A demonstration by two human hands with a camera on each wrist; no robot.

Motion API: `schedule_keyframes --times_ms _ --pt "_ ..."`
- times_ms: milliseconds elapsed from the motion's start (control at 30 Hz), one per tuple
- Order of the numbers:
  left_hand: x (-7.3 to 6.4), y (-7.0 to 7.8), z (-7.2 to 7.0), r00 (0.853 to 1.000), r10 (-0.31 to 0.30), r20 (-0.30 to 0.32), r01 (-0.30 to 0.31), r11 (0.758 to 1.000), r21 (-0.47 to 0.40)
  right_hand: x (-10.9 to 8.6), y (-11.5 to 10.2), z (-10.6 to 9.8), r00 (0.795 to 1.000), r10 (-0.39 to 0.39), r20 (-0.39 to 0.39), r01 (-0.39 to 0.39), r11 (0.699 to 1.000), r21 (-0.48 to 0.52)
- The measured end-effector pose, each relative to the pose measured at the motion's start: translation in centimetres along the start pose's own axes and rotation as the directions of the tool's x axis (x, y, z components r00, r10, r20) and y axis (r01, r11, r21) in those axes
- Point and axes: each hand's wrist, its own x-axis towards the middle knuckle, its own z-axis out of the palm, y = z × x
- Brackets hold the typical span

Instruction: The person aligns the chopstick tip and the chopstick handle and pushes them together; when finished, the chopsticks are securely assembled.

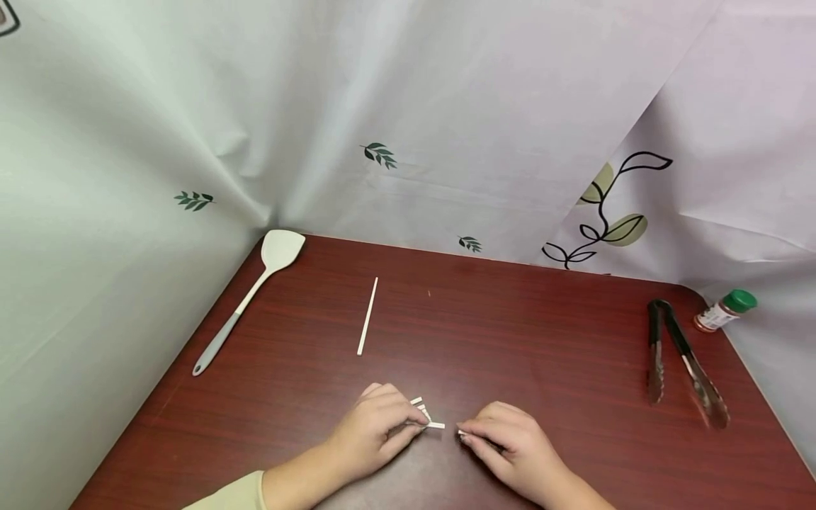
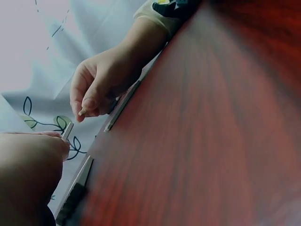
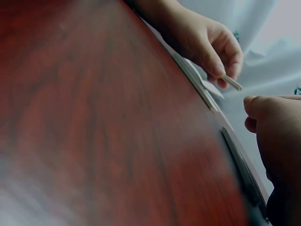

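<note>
In the head view my left hand (image 1: 381, 425) pinches a thin white stick (image 1: 436, 426) between thumb and fingertips, its end jutting toward the right. Short white pieces (image 1: 417, 401) show just behind those fingertips, partly hidden by the hand. A small gap away, my right hand (image 1: 510, 443) pinches a small white piece (image 1: 461, 433), mostly covered by its fingers. From the left wrist, a pale tip (image 2: 83, 112) pokes out of the right hand's grip. Both hands are low over the near middle of the table. A longer white stick (image 1: 367, 316) lies beyond them.
On the dark red table (image 1: 510, 333), a white spatula (image 1: 251, 290) with a grey handle lies along the left side. Black-handled metal tongs (image 1: 691, 365) lie at the right, beside a green-capped spice jar (image 1: 723, 312). Patterned pale curtains (image 1: 408, 106) hang behind the table and at its sides.
</note>
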Motion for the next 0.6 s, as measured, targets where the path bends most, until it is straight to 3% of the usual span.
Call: schedule_keyframes --times_ms 267,600 --pt "-0.03 0.78 0.39 0.999 0.053 0.005 -0.053 0.998 -0.038 -0.07 -0.51 0.46 0.999 -0.039 0.031 0.038 0.999 0.025" --pt "-0.15 0.92 0.63 0.997 0.074 0.002 -0.074 0.996 -0.047 0.16 -0.52 0.63 0.997 -0.074 0.021 0.074 0.997 0.015"
